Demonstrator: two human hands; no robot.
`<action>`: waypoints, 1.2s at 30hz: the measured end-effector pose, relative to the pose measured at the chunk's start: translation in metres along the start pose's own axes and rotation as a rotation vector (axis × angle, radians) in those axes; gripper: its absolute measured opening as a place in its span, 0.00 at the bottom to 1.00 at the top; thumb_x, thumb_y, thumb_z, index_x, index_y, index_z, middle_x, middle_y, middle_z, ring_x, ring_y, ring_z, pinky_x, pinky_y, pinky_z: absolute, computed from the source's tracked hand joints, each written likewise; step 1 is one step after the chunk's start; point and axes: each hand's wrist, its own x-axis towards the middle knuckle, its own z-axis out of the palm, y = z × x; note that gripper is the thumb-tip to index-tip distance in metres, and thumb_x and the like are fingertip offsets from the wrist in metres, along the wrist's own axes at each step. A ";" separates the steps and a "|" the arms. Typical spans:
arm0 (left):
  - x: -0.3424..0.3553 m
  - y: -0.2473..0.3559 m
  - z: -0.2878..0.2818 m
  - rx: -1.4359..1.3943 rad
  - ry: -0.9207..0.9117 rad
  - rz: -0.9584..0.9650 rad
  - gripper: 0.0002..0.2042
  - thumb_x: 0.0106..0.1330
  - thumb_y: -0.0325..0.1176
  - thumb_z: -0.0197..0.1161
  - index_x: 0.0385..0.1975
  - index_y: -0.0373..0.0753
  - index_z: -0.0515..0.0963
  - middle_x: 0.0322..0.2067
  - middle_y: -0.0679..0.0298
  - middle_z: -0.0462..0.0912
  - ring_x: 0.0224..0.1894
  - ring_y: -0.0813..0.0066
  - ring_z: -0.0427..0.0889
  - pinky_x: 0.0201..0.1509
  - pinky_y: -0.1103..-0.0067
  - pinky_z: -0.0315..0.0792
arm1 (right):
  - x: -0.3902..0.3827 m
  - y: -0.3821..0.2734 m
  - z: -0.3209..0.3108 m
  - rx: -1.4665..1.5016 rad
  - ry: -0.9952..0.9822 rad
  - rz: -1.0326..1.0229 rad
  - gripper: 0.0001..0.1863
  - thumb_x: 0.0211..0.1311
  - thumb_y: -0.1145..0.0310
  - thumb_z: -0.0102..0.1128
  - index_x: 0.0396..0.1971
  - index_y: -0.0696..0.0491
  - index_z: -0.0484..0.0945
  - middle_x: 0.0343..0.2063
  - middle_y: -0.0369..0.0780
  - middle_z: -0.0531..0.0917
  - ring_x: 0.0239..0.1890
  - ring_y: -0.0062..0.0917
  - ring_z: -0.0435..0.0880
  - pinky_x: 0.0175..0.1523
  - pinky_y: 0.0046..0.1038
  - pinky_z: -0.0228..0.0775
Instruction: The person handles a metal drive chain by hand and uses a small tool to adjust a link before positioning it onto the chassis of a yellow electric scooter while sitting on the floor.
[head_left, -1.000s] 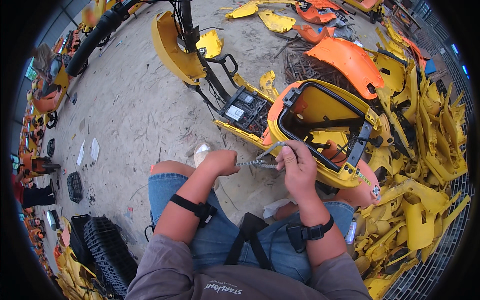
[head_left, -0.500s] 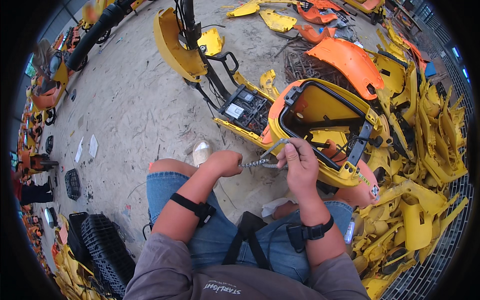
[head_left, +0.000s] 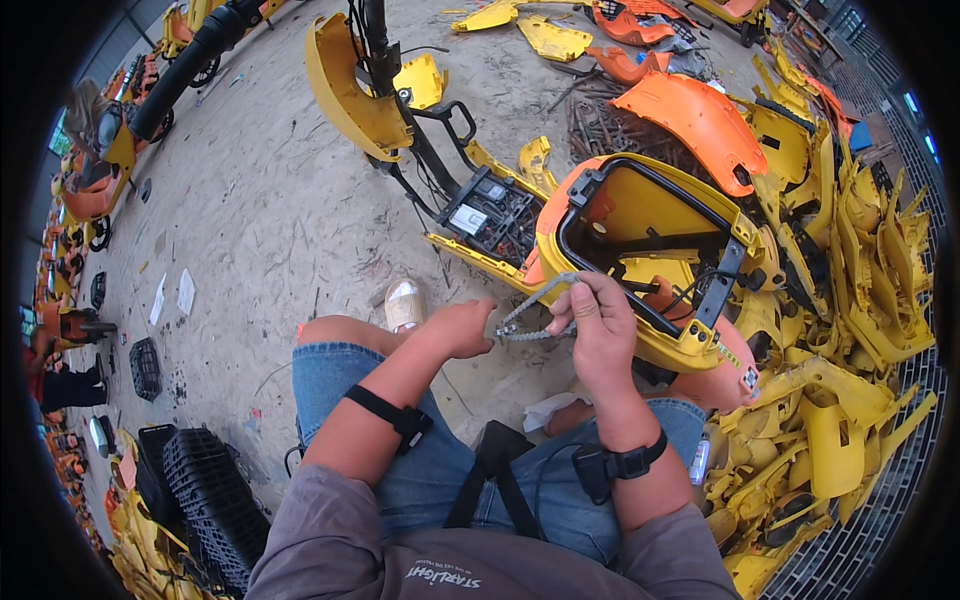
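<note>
A grey metal chain (head_left: 540,334) hangs in a loop from my right hand (head_left: 602,318), which pinches it between thumb and fingers. Just left of the loop is my left hand (head_left: 462,328), its fingertips apart and no chain visible between them. Beyond my hands stands a partly stripped yellow scooter body (head_left: 640,345), with an open black-rimmed compartment. Its exposed floor section (head_left: 490,215) carries black and silver parts.
Yellow plastic panels (head_left: 835,440) lie heaped on the right, with an orange panel (head_left: 690,125) farther back. A black crate (head_left: 210,490) sits at lower left. Rusty metal pieces (head_left: 620,140) lie behind the scooter. Another person (head_left: 95,110) is at far left.
My left hand has let go of the chain and drawn slightly apart from it. The chain, stretched between both hands before, now hangs slack from my right hand.
</note>
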 end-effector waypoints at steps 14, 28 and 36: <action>0.008 0.008 -0.001 -0.359 -0.134 0.225 0.24 0.58 0.35 0.69 0.56 0.40 0.75 0.47 0.52 0.83 0.51 0.56 0.80 0.55 0.68 0.73 | 0.000 -0.005 -0.008 0.088 0.033 -0.031 0.13 0.76 0.66 0.50 0.48 0.61 0.73 0.28 0.42 0.81 0.24 0.24 0.79 0.32 0.28 0.77; 0.008 0.013 -0.011 -0.735 -0.367 0.279 0.09 0.74 0.34 0.58 0.46 0.37 0.77 0.36 0.69 0.82 0.42 0.79 0.78 0.50 0.76 0.72 | 0.030 -0.040 -0.057 0.283 0.415 0.038 0.12 0.74 0.64 0.54 0.38 0.59 0.76 0.28 0.39 0.81 0.25 0.22 0.81 0.34 0.25 0.80; 0.008 0.017 -0.008 -0.529 -0.276 0.191 0.10 0.73 0.34 0.58 0.47 0.38 0.79 0.35 0.68 0.83 0.40 0.78 0.79 0.47 0.76 0.74 | 0.021 -0.038 -0.049 0.235 0.289 -0.005 0.12 0.74 0.64 0.54 0.39 0.59 0.76 0.28 0.40 0.82 0.25 0.24 0.82 0.35 0.26 0.78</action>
